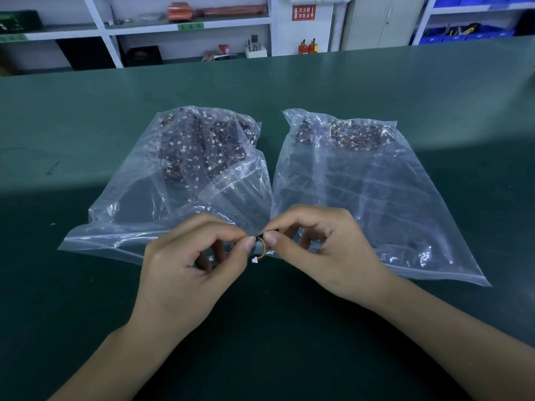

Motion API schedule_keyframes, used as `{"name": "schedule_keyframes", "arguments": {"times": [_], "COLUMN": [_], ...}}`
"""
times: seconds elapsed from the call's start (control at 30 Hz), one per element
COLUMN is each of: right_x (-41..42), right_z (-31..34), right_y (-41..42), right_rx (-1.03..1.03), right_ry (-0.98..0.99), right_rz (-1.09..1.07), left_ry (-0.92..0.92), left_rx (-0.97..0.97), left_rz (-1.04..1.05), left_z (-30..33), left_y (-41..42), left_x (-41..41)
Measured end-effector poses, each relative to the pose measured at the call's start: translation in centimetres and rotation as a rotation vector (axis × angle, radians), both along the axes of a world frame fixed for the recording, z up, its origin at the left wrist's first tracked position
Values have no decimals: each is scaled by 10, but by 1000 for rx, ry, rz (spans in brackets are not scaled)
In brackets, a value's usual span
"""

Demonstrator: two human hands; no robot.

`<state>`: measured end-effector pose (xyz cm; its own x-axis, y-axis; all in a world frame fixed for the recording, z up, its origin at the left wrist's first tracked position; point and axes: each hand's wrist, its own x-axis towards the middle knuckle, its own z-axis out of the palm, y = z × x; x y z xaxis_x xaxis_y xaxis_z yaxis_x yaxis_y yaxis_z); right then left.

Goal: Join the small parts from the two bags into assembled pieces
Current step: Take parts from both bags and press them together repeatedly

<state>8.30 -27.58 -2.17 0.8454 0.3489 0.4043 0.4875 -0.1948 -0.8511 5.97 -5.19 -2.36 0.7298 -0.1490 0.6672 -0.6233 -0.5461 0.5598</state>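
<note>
Two clear plastic bags lie side by side on the green table. The left bag (162, 198) and the right bag (376, 204) each hold a dark heap of small wired parts with white connectors at their far ends. In front of the bags' open mouths, my left hand (185, 273) and my right hand (324, 250) meet fingertip to fingertip. Between them they pinch a small part (260, 246) with a short loop of orange and yellow wire ending in a white connector, which hangs just below the fingertips. A second tiny white piece shows under my left hand's fingers.
The green table (86, 125) stretches wide on all sides of the bags. Behind its far edge stand white shelves (188, 27) with boxes, two red fire extinguishers (307, 47) and blue bins (463, 34).
</note>
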Motion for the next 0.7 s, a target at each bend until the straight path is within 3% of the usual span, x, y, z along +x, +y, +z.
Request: {"name": "schedule_keyframes", "arguments": {"times": [0.2,0.4,0.7], "right_x": [19,33,35], "right_z": [9,11,8], "right_y": [-24,-46,-43], "right_rx": [-289,-608,-577], "right_ry": [-250,-256,-305], "right_rz": [-2,18,17], "left_ry": [19,1,-85], "left_rx": [-16,-22,100], "left_rz": [76,86,-26], "left_z": [1,0,-5], "left_y": [3,3,-3], "left_x": [2,1,0]}}
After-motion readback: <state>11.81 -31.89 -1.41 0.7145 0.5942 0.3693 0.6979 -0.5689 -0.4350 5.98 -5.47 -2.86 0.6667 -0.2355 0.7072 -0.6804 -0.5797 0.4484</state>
